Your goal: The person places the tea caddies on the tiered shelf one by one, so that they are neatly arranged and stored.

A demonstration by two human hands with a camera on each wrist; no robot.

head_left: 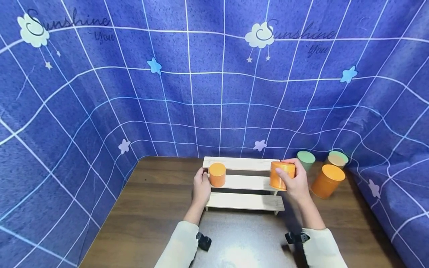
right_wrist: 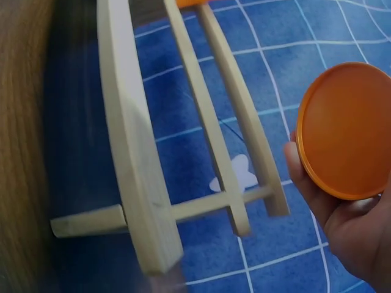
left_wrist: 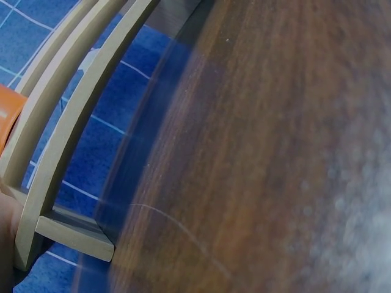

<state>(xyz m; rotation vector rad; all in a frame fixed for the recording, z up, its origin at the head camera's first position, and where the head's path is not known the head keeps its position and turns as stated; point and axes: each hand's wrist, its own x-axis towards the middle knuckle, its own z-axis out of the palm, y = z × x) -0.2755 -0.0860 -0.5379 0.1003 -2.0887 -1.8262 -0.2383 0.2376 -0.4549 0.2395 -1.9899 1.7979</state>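
A pale wooden three-step display rack stands on the table. My left hand grips its left end, with part of the fingers hidden. Beside that hand, a small orange canister sits upright on the middle step. My right hand holds a second orange canister by its side, slightly tilted, over the rack's right end. In the right wrist view the round end of this held canister faces the camera, apart from the rack's bars.
To the right of the rack stand a larger orange canister and two green-topped canisters, one green and one with a tan patch. Blue gridded cloth surrounds the back and sides of the brown wooden table.
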